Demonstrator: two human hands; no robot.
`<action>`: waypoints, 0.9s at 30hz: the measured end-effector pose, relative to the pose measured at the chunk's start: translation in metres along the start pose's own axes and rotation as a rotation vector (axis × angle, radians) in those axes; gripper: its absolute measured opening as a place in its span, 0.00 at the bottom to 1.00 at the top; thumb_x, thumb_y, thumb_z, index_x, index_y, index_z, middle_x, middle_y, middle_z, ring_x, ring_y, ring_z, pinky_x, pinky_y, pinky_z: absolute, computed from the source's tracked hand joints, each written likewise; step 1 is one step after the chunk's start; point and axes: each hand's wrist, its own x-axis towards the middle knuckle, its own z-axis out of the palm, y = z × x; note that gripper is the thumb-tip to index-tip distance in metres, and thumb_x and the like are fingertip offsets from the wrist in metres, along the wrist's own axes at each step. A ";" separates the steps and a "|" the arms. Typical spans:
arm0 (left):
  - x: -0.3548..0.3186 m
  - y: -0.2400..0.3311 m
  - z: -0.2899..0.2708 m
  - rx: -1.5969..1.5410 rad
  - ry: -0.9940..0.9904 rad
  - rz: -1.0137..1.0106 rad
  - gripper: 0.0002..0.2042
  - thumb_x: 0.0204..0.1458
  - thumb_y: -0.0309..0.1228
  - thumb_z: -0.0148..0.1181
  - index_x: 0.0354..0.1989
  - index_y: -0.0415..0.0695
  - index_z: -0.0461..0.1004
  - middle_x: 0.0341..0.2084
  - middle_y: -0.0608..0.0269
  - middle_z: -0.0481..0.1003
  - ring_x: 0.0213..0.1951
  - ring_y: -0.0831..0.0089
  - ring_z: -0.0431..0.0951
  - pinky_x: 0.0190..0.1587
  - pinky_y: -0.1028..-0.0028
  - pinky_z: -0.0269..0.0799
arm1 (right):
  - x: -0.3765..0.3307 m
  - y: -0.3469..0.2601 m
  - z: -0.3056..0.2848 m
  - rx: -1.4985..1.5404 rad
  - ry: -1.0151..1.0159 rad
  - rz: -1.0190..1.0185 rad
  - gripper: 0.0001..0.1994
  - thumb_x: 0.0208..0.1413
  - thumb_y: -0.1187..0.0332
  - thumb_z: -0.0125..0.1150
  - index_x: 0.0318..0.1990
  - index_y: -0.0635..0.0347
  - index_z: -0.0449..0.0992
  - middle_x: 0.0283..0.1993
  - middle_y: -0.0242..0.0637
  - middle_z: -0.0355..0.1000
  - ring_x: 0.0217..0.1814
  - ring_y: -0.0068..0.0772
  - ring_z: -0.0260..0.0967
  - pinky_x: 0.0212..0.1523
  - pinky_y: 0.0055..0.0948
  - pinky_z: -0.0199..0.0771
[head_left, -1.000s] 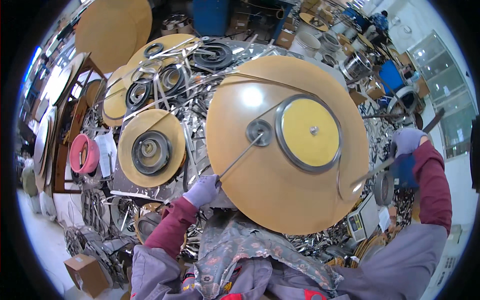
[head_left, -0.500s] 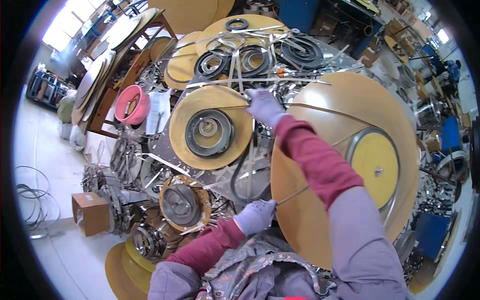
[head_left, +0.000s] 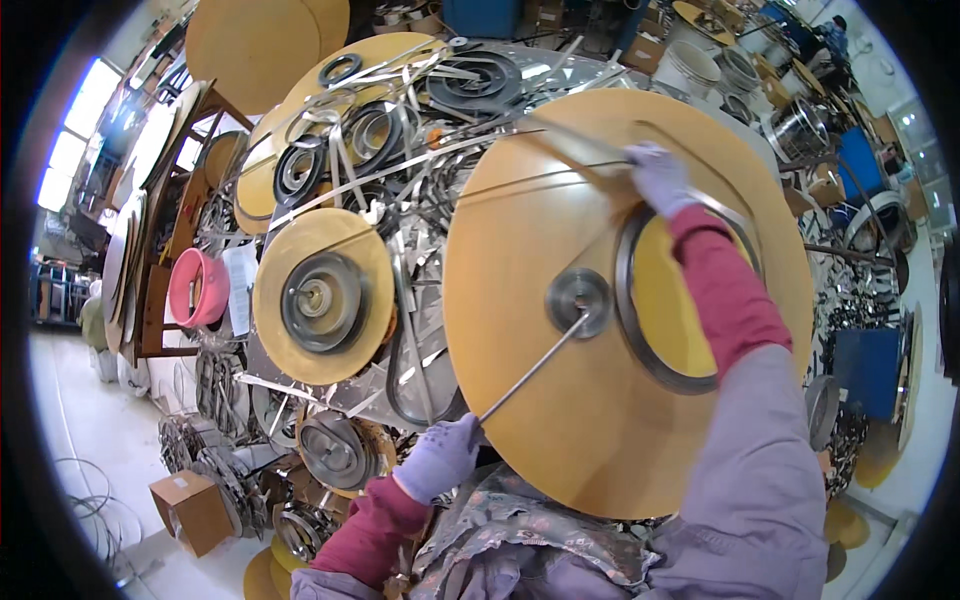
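My left hand (head_left: 440, 460) is closed around the near end of a thin metal rod (head_left: 533, 367). The rod slants up to a small dark round hub (head_left: 578, 302) on a large tan disc (head_left: 530, 430). Over the far part of that disc, my right hand (head_left: 660, 178) is smeared by motion, its fingers bent on a thin metal strip (head_left: 540, 178). The strip comes from the left, where a smaller tan disc (head_left: 270, 290) carries a grey coil (head_left: 345, 330). Under my right forearm lies a yellow round centre (head_left: 665, 290) ringed by dark wound strip (head_left: 645, 355).
Several dark coiled rings (head_left: 298, 170) and loose strips cover the back of the table. A pink bucket (head_left: 198, 288) stands at the left, and a cardboard box (head_left: 193, 510) sits on the floor. Near the table's front edge lies another grey coil (head_left: 335, 450). Blue bins (head_left: 866, 372) stand at the right.
My right hand has swept rightward across the large disc. The view has shifted right, and the hub at the rod's far end now shows. My left hand still grips the rod.
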 end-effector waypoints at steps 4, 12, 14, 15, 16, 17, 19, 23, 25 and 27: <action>0.005 -0.006 -0.001 0.048 -0.005 0.036 0.09 0.48 0.27 0.53 0.36 0.38 0.64 0.25 0.41 0.73 0.32 0.44 0.74 0.34 0.52 0.68 | -0.129 0.183 -0.080 -0.538 -0.117 0.271 0.14 0.50 0.71 0.48 0.45 0.52 0.70 0.50 0.40 0.68 0.53 0.40 0.67 0.49 0.34 0.70; 0.010 -0.008 -0.017 0.023 -0.039 0.071 0.08 0.49 0.25 0.49 0.36 0.36 0.69 0.28 0.38 0.73 0.36 0.42 0.73 0.38 0.54 0.68 | -0.254 0.136 -0.299 -0.855 -0.483 0.351 0.21 0.51 0.55 0.58 0.50 0.52 0.69 0.46 0.39 0.69 0.48 0.36 0.67 0.46 0.34 0.69; 0.011 -0.013 -0.020 0.031 -0.021 0.116 0.10 0.49 0.26 0.49 0.39 0.36 0.70 0.29 0.38 0.73 0.37 0.42 0.73 0.39 0.54 0.69 | -0.263 0.121 -0.323 -0.873 -0.657 0.324 0.20 0.50 0.54 0.58 0.50 0.49 0.70 0.45 0.38 0.70 0.49 0.36 0.67 0.46 0.33 0.69; 0.013 -0.017 -0.019 0.034 -0.013 0.133 0.11 0.50 0.26 0.49 0.40 0.36 0.70 0.30 0.38 0.73 0.38 0.43 0.73 0.39 0.54 0.69 | -0.266 0.111 -0.332 -0.876 -0.747 0.307 0.19 0.50 0.54 0.57 0.50 0.47 0.71 0.45 0.38 0.70 0.49 0.36 0.67 0.46 0.32 0.69; 0.015 -0.021 -0.019 0.058 -0.023 0.135 0.12 0.50 0.27 0.49 0.43 0.37 0.70 0.31 0.38 0.74 0.39 0.43 0.73 0.41 0.54 0.69 | -0.270 0.099 -0.341 -0.922 -0.785 0.237 0.16 0.49 0.53 0.57 0.45 0.44 0.75 0.42 0.35 0.73 0.48 0.35 0.69 0.44 0.31 0.70; 0.017 -0.025 -0.017 0.059 -0.010 0.160 0.11 0.52 0.28 0.49 0.41 0.37 0.70 0.31 0.38 0.74 0.38 0.44 0.74 0.40 0.54 0.69 | -0.272 0.086 -0.349 -0.880 -0.819 0.214 0.15 0.48 0.53 0.58 0.43 0.43 0.77 0.40 0.35 0.74 0.46 0.34 0.70 0.43 0.32 0.70; 0.021 -0.035 -0.015 0.062 0.024 0.215 0.10 0.55 0.31 0.49 0.37 0.37 0.70 0.30 0.40 0.74 0.37 0.44 0.74 0.39 0.54 0.68 | -0.269 0.054 -0.368 -0.801 -0.878 0.169 0.12 0.47 0.54 0.58 0.39 0.42 0.79 0.37 0.33 0.75 0.44 0.32 0.72 0.42 0.32 0.71; 0.026 -0.046 -0.011 0.096 0.037 0.228 0.10 0.54 0.32 0.50 0.36 0.37 0.70 0.31 0.41 0.74 0.37 0.44 0.74 0.40 0.55 0.68 | -0.242 -0.025 -0.384 -0.546 -1.036 0.155 0.12 0.46 0.55 0.58 0.37 0.43 0.81 0.34 0.36 0.76 0.40 0.38 0.74 0.42 0.34 0.72; 0.025 -0.046 -0.012 0.115 0.025 0.216 0.10 0.53 0.32 0.50 0.35 0.37 0.70 0.30 0.41 0.74 0.37 0.44 0.74 0.39 0.54 0.69 | -0.227 -0.061 -0.385 -0.485 -1.077 0.126 0.13 0.48 0.55 0.58 0.39 0.43 0.81 0.35 0.38 0.77 0.40 0.39 0.74 0.43 0.35 0.72; 0.019 -0.049 -0.014 0.143 0.022 0.199 0.10 0.52 0.32 0.51 0.35 0.36 0.69 0.29 0.41 0.74 0.36 0.45 0.75 0.39 0.54 0.69 | -0.210 -0.091 -0.379 -0.414 -1.130 0.101 0.14 0.50 0.55 0.58 0.43 0.41 0.80 0.35 0.39 0.77 0.40 0.38 0.74 0.43 0.35 0.72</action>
